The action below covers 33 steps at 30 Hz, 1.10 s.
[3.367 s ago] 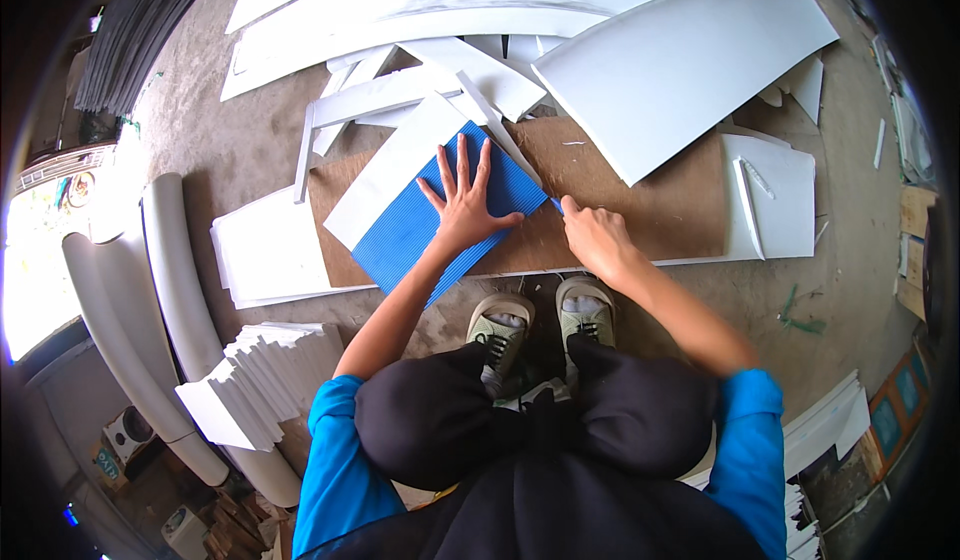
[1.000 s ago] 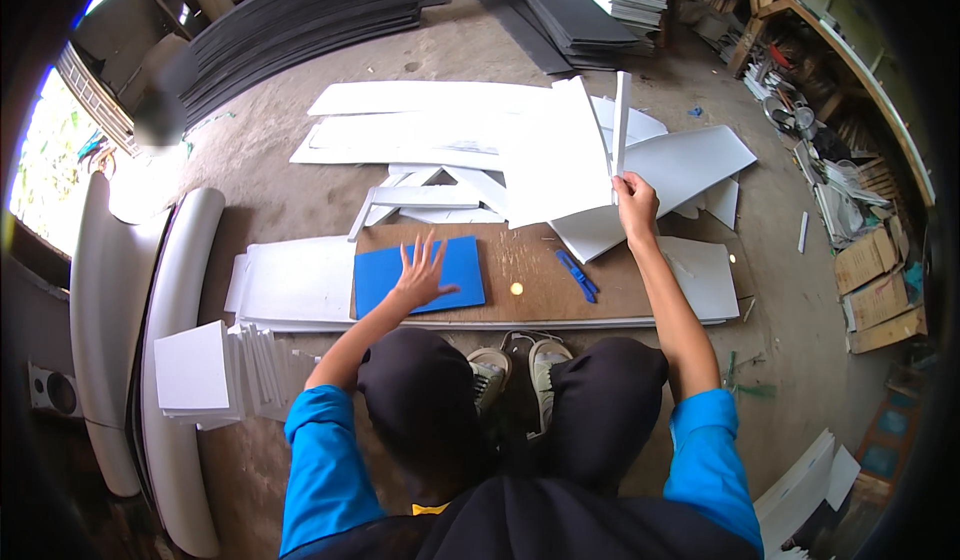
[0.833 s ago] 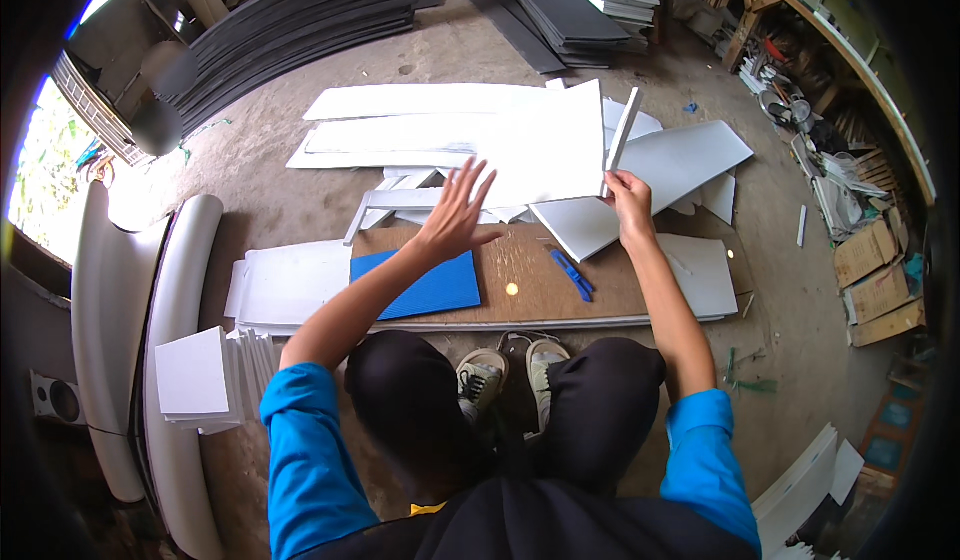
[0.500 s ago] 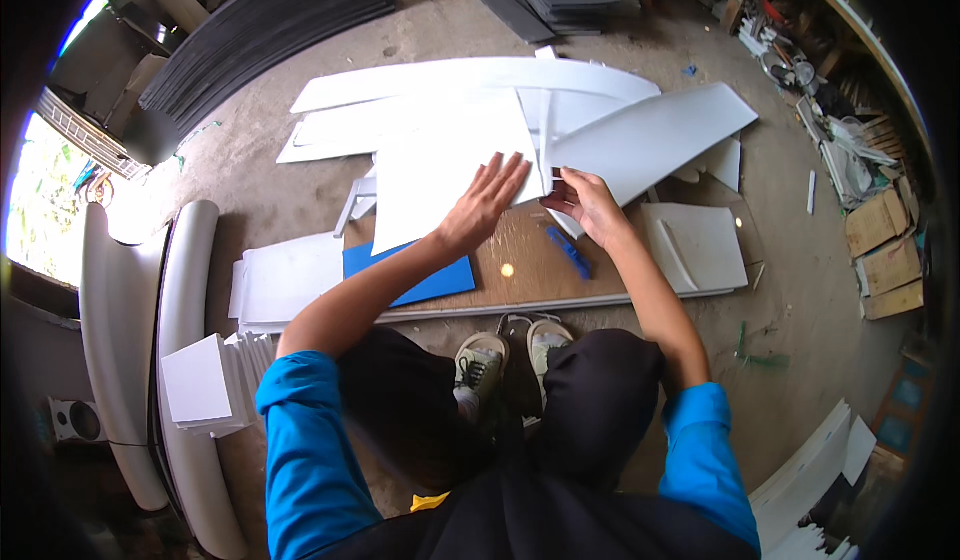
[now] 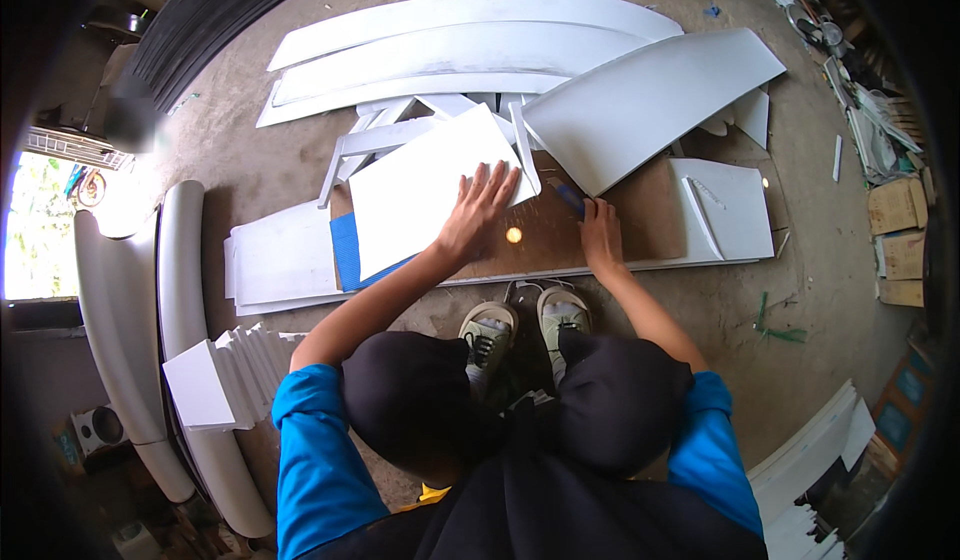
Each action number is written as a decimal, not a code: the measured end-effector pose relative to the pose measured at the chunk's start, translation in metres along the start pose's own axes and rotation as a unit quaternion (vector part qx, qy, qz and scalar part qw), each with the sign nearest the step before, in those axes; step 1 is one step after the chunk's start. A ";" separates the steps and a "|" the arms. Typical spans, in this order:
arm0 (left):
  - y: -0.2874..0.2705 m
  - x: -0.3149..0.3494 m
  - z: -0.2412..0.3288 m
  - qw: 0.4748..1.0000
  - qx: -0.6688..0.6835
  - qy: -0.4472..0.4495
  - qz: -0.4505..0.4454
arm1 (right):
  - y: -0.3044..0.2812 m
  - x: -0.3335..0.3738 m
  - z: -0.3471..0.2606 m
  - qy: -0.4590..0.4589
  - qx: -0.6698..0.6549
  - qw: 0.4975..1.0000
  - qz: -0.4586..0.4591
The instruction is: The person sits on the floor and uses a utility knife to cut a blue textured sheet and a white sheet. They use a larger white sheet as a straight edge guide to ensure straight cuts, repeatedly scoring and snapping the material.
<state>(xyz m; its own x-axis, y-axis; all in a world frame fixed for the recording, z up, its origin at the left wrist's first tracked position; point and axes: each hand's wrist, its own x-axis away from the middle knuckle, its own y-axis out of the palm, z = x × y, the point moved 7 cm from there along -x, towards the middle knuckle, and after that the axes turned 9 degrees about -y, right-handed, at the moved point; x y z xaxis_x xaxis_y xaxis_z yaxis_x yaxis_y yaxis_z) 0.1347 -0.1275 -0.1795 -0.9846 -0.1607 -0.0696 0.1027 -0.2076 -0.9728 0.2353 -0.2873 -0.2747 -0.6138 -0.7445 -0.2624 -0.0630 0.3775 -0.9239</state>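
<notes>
My left hand (image 5: pixel 481 210) lies flat with fingers spread on a white foam-like sheet (image 5: pixel 410 185), pressing it over a brown board (image 5: pixel 640 205). My right hand (image 5: pixel 602 238) is on the board to the right, its fingers curled at the end of a slim blue tool (image 5: pixel 568 196) that looks like a utility knife. Part of the tool is hidden by the fingers. A narrow white strip (image 5: pixel 522 140) lies along the sheet's right edge. Under the sheet's lower left side, a blue piece (image 5: pixel 347 250) shows.
Long white panels (image 5: pixel 440 55) and a wide white panel (image 5: pixel 660 105) lie beyond the board. Large white rolls (image 5: pixel 185 290) and a stack of white pieces (image 5: pixel 215 385) stand at left. Cardboard (image 5: pixel 897 230) and scraps line the right. My shoes (image 5: pixel 490 335) are close to the board's near edge.
My right hand has left the sheet's edge and come down to the blue tool on the board. The white sheet has turned and shifted nearer, with my left hand still flat on it.
</notes>
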 end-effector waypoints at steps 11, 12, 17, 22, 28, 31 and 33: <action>0.018 -0.004 -0.002 0.997 0.069 -0.031 -0.011 | -0.003 0.003 0.019 0.152 -0.273 0.946 -0.091; 0.014 -0.003 -0.005 0.996 0.074 -0.041 -0.019 | -0.006 0.003 0.010 0.274 -0.440 0.844 -0.140; 0.010 -0.003 -0.009 0.993 0.102 -0.063 0.007 | -0.043 -0.012 -0.023 0.177 -0.648 0.731 -0.122; -0.007 -0.005 -0.015 0.987 0.130 -0.085 0.046 | -0.075 -0.018 -0.043 0.142 -0.636 0.750 -0.111; -0.020 -0.004 -0.019 0.982 0.157 -0.085 0.064 | -0.105 -0.030 -0.046 0.173 -0.439 0.881 -0.037; -0.021 -0.002 -0.020 0.979 0.169 -0.086 0.080 | -0.118 -0.032 -0.054 0.132 -0.357 0.925 0.013; -0.024 -0.002 -0.020 0.974 0.184 -0.094 0.094 | -0.129 -0.032 -0.063 0.078 -0.293 0.951 0.063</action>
<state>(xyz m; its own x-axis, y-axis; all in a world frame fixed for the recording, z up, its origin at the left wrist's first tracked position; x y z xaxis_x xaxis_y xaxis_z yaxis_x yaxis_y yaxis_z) 0.1314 -0.1028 -0.1606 -0.9036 -0.3956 -0.1647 0.3571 -0.4828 -0.7996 0.2138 -0.2777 -0.1296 -0.7513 -0.6003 -0.2742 -0.3816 0.7341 -0.5617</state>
